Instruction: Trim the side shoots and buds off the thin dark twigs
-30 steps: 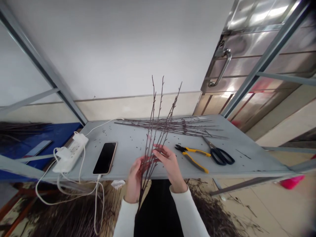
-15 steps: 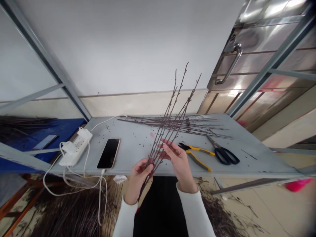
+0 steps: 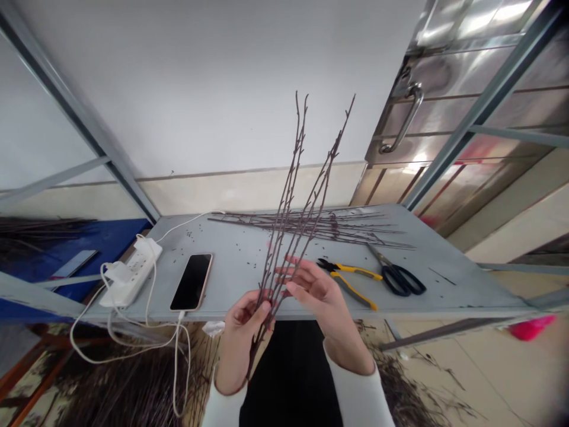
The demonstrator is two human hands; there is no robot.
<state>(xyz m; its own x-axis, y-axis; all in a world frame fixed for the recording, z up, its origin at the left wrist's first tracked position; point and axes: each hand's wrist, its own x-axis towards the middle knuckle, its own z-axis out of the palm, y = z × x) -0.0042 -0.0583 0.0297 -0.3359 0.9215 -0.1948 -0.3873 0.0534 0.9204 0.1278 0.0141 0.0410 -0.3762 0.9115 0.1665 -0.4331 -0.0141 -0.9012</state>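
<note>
My left hand (image 3: 245, 323) is closed around the lower ends of several thin dark twigs (image 3: 284, 207), thumb pressed across them. The twigs stand up and fan apart into two groups, with small buds along their stems. My right hand (image 3: 313, 289) is beside them on the right, fingers apart and reaching behind the right-hand stems; whether its fingertips touch them I cannot tell. Beyond, a pile of similar twigs (image 3: 355, 228) lies across the back of the grey table (image 3: 240, 267). To the right lie yellow-handled pliers (image 3: 353, 281) and dark-handled scissors (image 3: 400, 277).
On the left are a phone (image 3: 192, 282) on a charging cable and a white power strip (image 3: 133, 273) with dangling cords. Metal posts (image 3: 484, 112) frame the table. More twigs heap on the floor (image 3: 128, 379), and a blue surface (image 3: 111, 237) holds others.
The twigs have swung left and more upright, spreading into two groups. My right hand has shifted slightly down, its fingers more spread. My left hand keeps its hold.
</note>
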